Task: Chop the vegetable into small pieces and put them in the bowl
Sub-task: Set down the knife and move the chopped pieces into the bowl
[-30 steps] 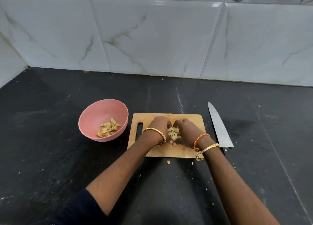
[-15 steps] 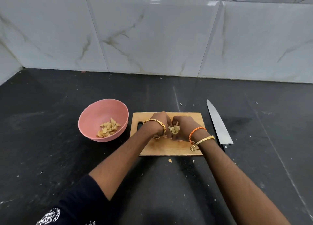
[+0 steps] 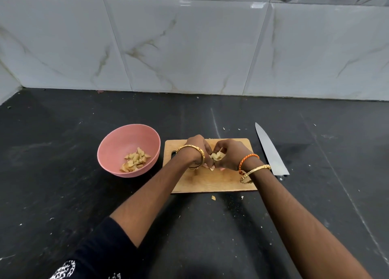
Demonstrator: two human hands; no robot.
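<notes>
On the black counter lies a wooden cutting board [image 3: 221, 182]. Over its middle, my left hand [image 3: 197, 150] and my right hand [image 3: 229, 154] are cupped together around a small heap of pale chopped vegetable pieces [image 3: 217, 156]. One piece pokes out under the hands. Left of the board stands a pink bowl [image 3: 117, 146] with several chopped pieces [image 3: 135, 161] at its bottom. A large knife [image 3: 271, 152] rests flat on the counter just right of the board, tip pointing away from me.
A stray vegetable piece [image 3: 213, 198] lies on the counter just in front of the board, with small crumbs scattered around. A marble-tiled wall [image 3: 189, 47] closes the back of the counter.
My two hands have drawn closer together and gathered the pieces tighter between them, rising slightly off the board. The bowl and knife stay where they were.
</notes>
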